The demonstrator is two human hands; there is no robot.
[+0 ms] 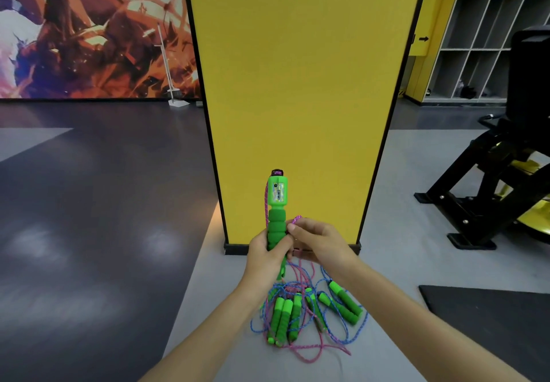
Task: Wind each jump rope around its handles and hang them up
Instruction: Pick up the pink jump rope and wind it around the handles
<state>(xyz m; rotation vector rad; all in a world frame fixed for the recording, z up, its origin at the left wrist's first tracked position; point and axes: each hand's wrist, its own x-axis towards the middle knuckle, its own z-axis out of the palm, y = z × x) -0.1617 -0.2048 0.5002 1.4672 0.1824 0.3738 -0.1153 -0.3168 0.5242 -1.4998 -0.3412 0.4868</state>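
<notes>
Dim, soft indoor light; wide-angle bending at edges.

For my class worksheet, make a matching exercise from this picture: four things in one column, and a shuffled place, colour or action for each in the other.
Column one:
1. left hand
2. right hand
3. pile of jump ropes
4. pillar

Column two:
A. lies on the floor
B. pinches the pink rope
C. yellow, stands upright
D. grips the green handle

Pairs: 1-D, 2-B, 3-A, 4-C
</notes>
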